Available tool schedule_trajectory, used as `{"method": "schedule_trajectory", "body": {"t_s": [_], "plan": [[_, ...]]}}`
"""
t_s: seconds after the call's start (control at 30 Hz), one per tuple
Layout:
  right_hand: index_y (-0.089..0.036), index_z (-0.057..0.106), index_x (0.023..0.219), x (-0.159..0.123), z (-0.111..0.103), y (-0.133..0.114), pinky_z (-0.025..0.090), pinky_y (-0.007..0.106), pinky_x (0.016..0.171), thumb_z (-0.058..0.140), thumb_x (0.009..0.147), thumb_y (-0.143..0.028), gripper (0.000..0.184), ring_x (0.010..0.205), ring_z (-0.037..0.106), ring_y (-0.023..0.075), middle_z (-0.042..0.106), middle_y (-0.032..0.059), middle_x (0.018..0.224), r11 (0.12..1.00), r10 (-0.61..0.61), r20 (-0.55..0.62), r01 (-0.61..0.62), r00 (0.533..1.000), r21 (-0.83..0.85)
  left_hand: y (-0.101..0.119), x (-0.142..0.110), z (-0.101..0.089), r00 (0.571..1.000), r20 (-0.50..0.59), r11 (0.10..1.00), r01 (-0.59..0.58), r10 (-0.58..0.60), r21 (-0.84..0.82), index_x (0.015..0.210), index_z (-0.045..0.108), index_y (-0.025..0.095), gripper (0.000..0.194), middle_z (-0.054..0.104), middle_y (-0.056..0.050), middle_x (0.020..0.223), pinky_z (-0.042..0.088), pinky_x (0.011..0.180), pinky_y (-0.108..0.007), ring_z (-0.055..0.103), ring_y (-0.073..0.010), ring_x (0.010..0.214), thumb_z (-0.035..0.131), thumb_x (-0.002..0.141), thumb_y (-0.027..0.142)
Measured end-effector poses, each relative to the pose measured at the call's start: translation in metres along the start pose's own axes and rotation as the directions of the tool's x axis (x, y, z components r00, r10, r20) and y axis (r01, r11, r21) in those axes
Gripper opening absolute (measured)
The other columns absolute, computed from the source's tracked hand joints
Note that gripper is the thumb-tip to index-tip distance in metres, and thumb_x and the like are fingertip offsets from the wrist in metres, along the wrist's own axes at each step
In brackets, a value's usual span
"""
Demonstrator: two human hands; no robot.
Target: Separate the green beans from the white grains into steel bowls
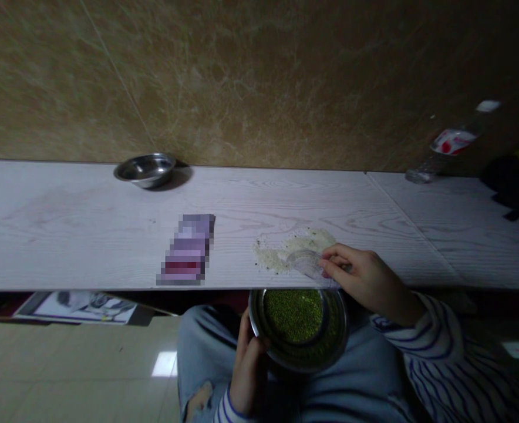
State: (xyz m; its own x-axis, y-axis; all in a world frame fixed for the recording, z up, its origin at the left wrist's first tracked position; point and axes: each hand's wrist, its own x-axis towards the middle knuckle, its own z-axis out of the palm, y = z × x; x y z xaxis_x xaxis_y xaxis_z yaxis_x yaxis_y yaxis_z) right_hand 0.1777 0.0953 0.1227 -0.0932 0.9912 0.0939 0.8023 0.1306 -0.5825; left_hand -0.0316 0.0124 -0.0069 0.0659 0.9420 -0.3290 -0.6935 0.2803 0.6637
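Note:
My left hand point(249, 364) grips the left rim of a round metal bowl point(342, 341), held over my lap just below the table's front edge. Green mung beans point(292, 314) cover its bottom. Between the thumb and fingers of my right hand point(365, 276) is a clear, half-round plastic piece that looks like a protractor point(306, 263). Its curved side touches or nearly touches a spread of pale rice-like grains point(307, 239) on the table, with a few dark green specks among them. The bowl's opening lies right beneath the edge where my right hand works.
A small metal bowl point(147, 170) stands at the back left of the white table point(66, 235). A blurred purple rectangular item point(188, 249) lies left of the grains. At the back right is a clear plastic bottle point(453, 141), near a dark object point(515, 185). A marbled wall rises behind.

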Motion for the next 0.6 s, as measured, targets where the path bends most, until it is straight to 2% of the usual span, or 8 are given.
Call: {"method": "schedule_trajectory", "body": {"t_s": [0.17,0.27,0.43,0.6], "plan": [[-0.022,0.065,0.086,-0.0033,0.0039,-0.0064,0.048,0.025,0.055,0.054,0.088,-0.031,0.014,0.060,0.068,0.0165,0.074,0.0003,0.068,0.998,-0.003,0.036,0.001,0.999,0.058,-0.0010,0.0011,-0.0026,0.999,-0.026,1.000,0.024,-0.024,0.010,0.131,0.060,0.030,0.057,0.065,-0.005,0.133,0.030,0.112,-0.047,0.045,-0.0330,0.134,0.064,0.074,0.023],[-0.022,0.065,0.086,-0.0055,0.0019,-0.0064,0.047,0.025,0.054,0.054,0.088,-0.033,0.016,0.060,0.068,0.0163,0.074,0.0006,0.069,0.997,0.013,0.027,-0.015,1.000,0.082,-0.0001,0.0010,-0.0031,1.000,-0.018,1.000,0.009,-0.008,0.021,0.132,0.059,0.030,0.059,0.064,-0.004,0.134,0.027,0.113,-0.045,0.043,-0.0314,0.136,0.064,0.074,0.022],[-0.023,0.065,0.084,-0.0088,0.0000,0.0001,0.047,0.025,0.053,0.055,0.087,-0.035,0.016,0.058,0.068,0.0167,0.073,0.0003,0.066,0.997,0.048,0.007,-0.048,0.999,0.065,0.0010,0.0002,-0.0011,0.999,-0.038,1.000,0.011,-0.010,0.007,0.130,0.060,0.031,0.056,0.067,-0.004,0.128,0.033,0.109,-0.044,0.049,-0.0306,0.131,0.064,0.075,0.023],[-0.022,0.065,0.084,-0.0095,0.0056,-0.0042,0.048,0.025,0.052,0.054,0.087,-0.032,0.016,0.057,0.068,0.0166,0.075,0.0014,0.068,0.996,0.035,0.042,-0.038,0.998,0.076,-0.0010,0.0007,-0.0034,1.000,-0.014,1.000,-0.015,0.015,0.010,0.129,0.062,0.030,0.054,0.067,-0.003,0.128,0.030,0.112,-0.042,0.046,-0.0300,0.134,0.066,0.075,0.024]]}}
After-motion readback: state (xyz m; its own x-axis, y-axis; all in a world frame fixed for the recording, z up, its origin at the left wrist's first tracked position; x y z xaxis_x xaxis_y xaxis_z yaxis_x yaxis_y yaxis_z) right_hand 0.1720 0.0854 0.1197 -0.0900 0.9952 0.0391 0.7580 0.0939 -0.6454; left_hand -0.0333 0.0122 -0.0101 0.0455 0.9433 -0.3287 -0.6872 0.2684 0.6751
